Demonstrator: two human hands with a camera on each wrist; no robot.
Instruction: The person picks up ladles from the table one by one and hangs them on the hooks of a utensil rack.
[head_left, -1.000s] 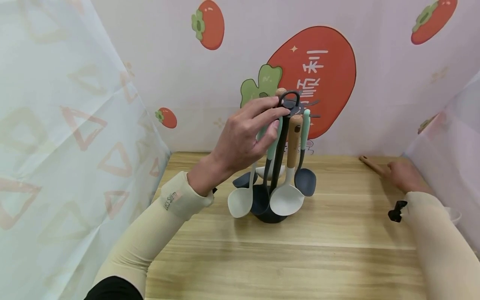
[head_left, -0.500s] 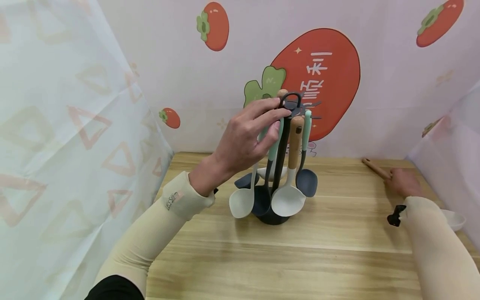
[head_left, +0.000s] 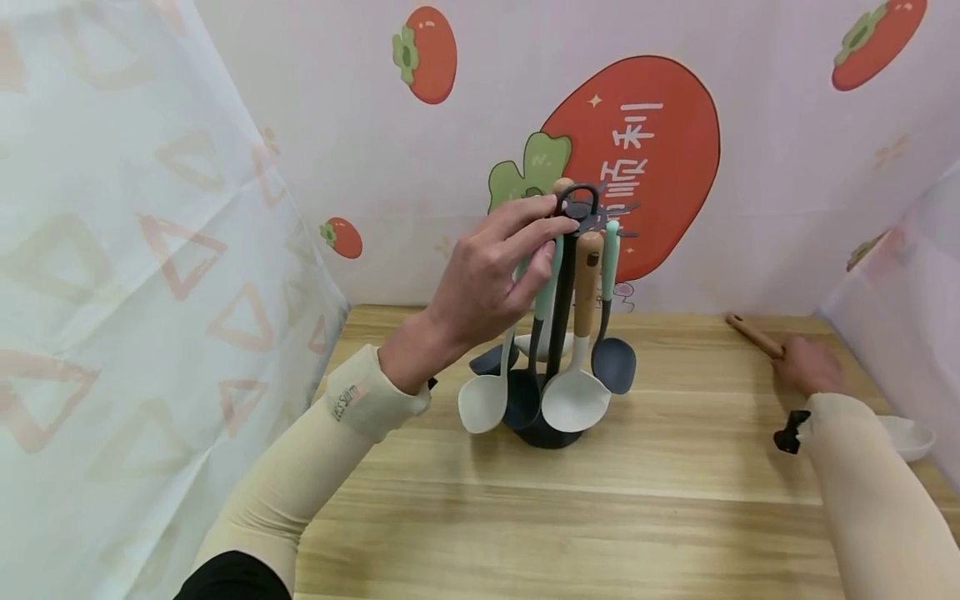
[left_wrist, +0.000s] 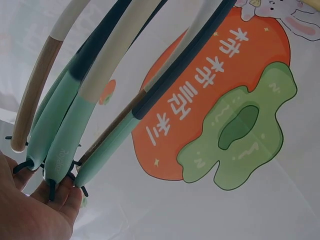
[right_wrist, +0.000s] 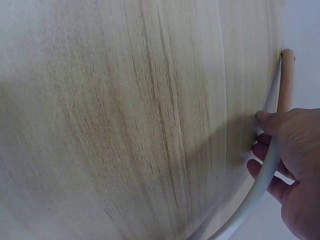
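Note:
A black utensil rack (head_left: pixel 543 435) stands upright on the table, hung with several utensils. Its front shows a white ladle with a wooden handle (head_left: pixel 587 287), a dark ladle (head_left: pixel 522 400), a pale scoop (head_left: pixel 482 405) and a dark spoon (head_left: pixel 614 365). At the rack's top, my left hand (head_left: pixel 487 267) grips around the hooks, fingers above and thumb lower, beside the mint handles (left_wrist: pixel 65 142). Far to the right, my right hand (head_left: pixel 810 365) holds a ladle with a wooden handle (head_left: pixel 753 336) and white neck (right_wrist: pixel 267 167); its white bowl (head_left: pixel 909 437) is partly behind my sleeve.
The wooden table (head_left: pixel 570 533) reaches back to a printed wall sheet (head_left: pixel 390 167). More sheeting hangs along the left side (head_left: pixel 150 292) and the right side (head_left: pixel 900 300), close to my right hand.
My right hand has shifted slightly toward me along the ladle, and more of its white bowl shows beside my sleeve. My left hand stays at the rack's top. The head view has shifted slightly.

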